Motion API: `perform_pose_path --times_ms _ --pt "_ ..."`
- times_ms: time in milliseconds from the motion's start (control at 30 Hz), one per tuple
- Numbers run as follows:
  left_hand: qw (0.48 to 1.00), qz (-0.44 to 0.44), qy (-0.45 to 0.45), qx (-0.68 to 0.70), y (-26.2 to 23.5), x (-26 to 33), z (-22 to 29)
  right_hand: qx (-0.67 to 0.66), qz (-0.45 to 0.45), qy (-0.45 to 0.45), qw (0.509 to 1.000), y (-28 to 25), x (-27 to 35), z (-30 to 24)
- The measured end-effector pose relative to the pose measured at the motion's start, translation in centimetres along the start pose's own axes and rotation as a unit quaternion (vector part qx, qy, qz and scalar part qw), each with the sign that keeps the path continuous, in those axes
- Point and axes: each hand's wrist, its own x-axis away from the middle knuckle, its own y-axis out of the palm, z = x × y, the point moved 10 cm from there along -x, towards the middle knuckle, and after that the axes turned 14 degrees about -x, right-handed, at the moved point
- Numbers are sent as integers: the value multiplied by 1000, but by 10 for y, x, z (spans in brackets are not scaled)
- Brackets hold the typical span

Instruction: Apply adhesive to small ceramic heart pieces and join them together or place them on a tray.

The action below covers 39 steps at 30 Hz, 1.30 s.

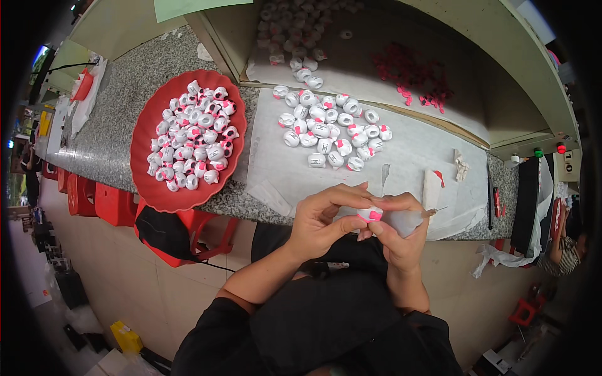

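Close to my body, at the front edge of the paper-covered bench, my left hand [326, 219] pinches a small white figurine head [370, 214] with a pink bow-shaped piece on it. The fingertips of my right hand [402, 241] touch the same head. That hand also keeps a translucent squeeze bottle [404, 220] with a thin needle tip in its grip; the needle points right, away from the head. Beyond my hands, several similar white heads [324, 130] lie loose on the white paper [269, 163], some with pink pieces showing.
A red scalloped bowl [143, 182] heaped with white heads stands at left on the granite bench [119, 125]. The shelf behind holds more white heads [288, 31] and a pile of pink pieces [414, 72]. Crumpled tissue [461, 164] lies at right. Red stools [116, 203] stand below.
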Motion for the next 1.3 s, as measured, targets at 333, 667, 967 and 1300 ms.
perform_pose_path --times_ms 333,667,967,1300 --pt "999 -6 -10 36 -1 0 -4 7 -29 44 999 5 -6 3" --pt "997 13 36 -73 -2 4 11 2 -26 9 1000 5 -3 3" --pt "731 307 135 -594 -102 -3 126 109 47 -27 993 -46 -12 -28" --pt "646 -68 117 -751 -15 -123 -13 100 55 -17 993 -55 0 -37"
